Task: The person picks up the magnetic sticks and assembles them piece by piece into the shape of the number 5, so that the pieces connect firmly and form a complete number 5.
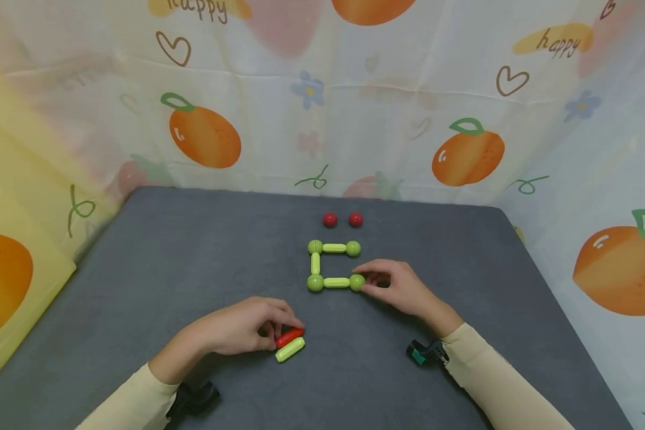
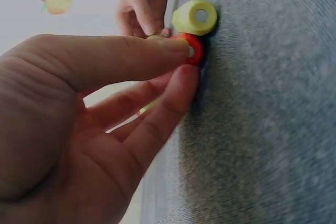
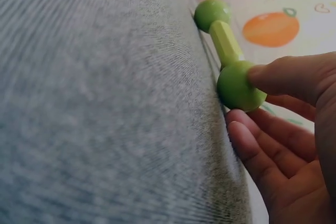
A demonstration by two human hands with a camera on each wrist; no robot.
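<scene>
My left hand [image 1: 247, 327] pinches a short red magnetic rod [image 1: 289, 338] between thumb and fingers, low over the table. A loose yellow-green rod [image 1: 290, 350] lies alongside the red one; both show a silvery round end in the left wrist view. Farther up, several green balls [image 1: 315, 283] and three yellow-green rods [image 1: 315, 263] form a square outline with its right side open. My right hand [image 1: 400, 286] holds the green ball [image 3: 239, 85] at the lower right corner, its thumb on top and fingertips at the lower side. The upper right green ball [image 1: 353, 248] stands free of both hands.
Two red balls [image 1: 330, 220] sit side by side behind the outline. A dark grey cloth covers the table [image 1: 204, 239]. Fruit-printed curtains [image 1: 376, 119] hang at the back and sides. Dark straps [image 1: 429, 352] with devices are worn on both wrists.
</scene>
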